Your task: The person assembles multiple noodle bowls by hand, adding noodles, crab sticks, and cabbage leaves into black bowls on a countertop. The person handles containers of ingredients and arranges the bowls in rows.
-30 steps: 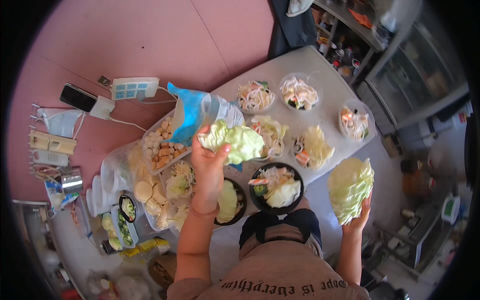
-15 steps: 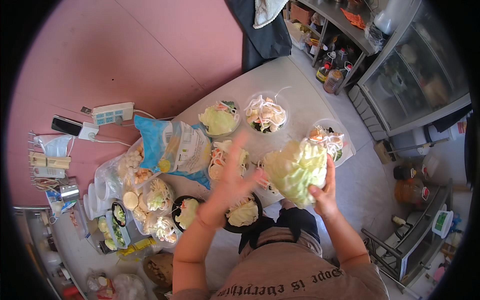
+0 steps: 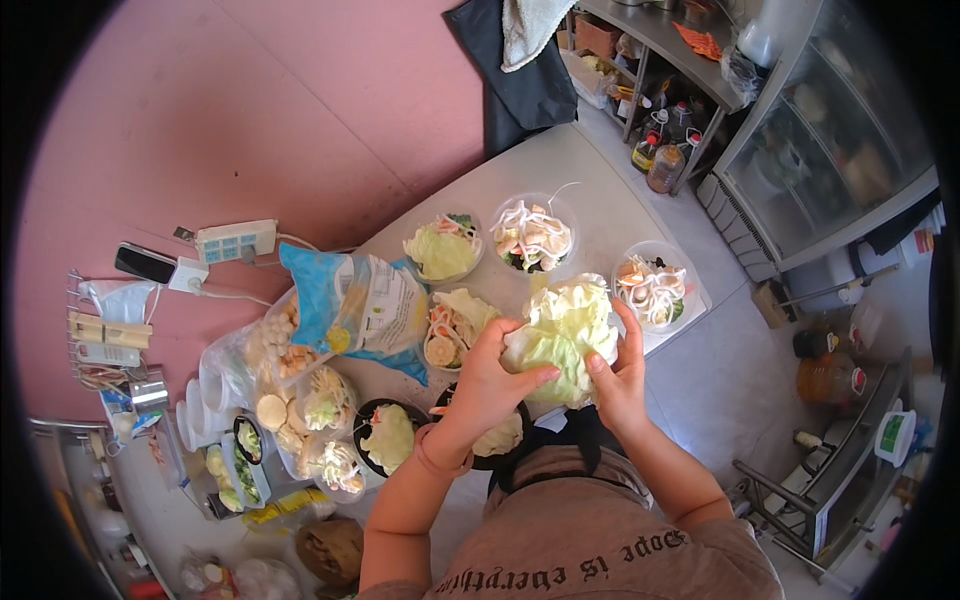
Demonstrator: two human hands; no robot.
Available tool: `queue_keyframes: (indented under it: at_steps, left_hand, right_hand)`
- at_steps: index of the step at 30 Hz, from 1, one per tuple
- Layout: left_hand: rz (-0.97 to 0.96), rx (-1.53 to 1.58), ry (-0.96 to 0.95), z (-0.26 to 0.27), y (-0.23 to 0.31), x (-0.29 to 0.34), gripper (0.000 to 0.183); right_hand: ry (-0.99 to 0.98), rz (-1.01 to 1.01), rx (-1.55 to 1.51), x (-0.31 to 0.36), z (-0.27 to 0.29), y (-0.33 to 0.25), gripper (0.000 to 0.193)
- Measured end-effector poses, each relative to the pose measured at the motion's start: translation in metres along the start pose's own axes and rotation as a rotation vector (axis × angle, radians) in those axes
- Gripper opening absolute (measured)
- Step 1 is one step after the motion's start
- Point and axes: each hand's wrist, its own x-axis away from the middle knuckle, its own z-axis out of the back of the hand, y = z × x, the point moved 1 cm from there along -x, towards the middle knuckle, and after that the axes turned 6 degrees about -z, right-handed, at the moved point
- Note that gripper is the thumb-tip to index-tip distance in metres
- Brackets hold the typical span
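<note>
Both my hands hold a pale green cabbage [image 3: 560, 340] above the near part of the table. My left hand [image 3: 488, 378] grips its left side, thumb pressed on the leaves. On the other side my right hand [image 3: 621, 378] curls round it, thumb also on the leaves. Clear bowls of food stand beyond: one is topped by a cabbage leaf [image 3: 440, 253], another by white noodle-like strands [image 3: 532, 233]. To the right sits a third with similar strands [image 3: 655, 290]. Near my left forearm are cabbage pieces [image 3: 390, 438] in a black bowl; a second black bowl is partly hidden.
A blue and white bag [image 3: 370, 305] lies left of the bowls, beside mushrooms [image 3: 268, 335] and tubs of vegetables. Along the pink wall [image 3: 240, 110] are a power strip [image 3: 236, 242] and a phone [image 3: 146, 262]. A glass-fronted fridge [image 3: 830, 130] and bottles [image 3: 665, 165] stand at the far right.
My left hand, blurred and off the cabbage before, has come to its left side and taken hold. The cabbage has moved slightly left, away from the right-hand bowl.
</note>
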Motion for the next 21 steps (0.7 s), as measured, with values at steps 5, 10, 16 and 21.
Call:
queue_keyframes:
  at_steps: [5, 10, 16, 21]
  left_hand:
    - [0.127, -0.006, -0.067, -0.006, 0.015, 0.001, 0.024]
    - [0.021, -0.025, -0.008, -0.011, 0.004, 0.009, 0.021]
    - [-0.23, -0.2, 0.123, -0.026, 0.008, 0.016, 0.018]
    - [-0.714, -0.59, -0.096, -0.017, 0.017, 0.03, 0.02]
  right_hand:
    - [0.18, 0.107, 0.07, -0.003, -0.004, 0.011, 0.063]
    - [0.279, -0.063, -0.382, -0.007, -0.018, 0.003, 0.05]
    - [0.358, -0.054, -0.492, -0.02, -0.028, -0.007, 0.045]
    - [0.438, -0.032, -0.591, -0.059, 0.008, -0.026, 0.042]
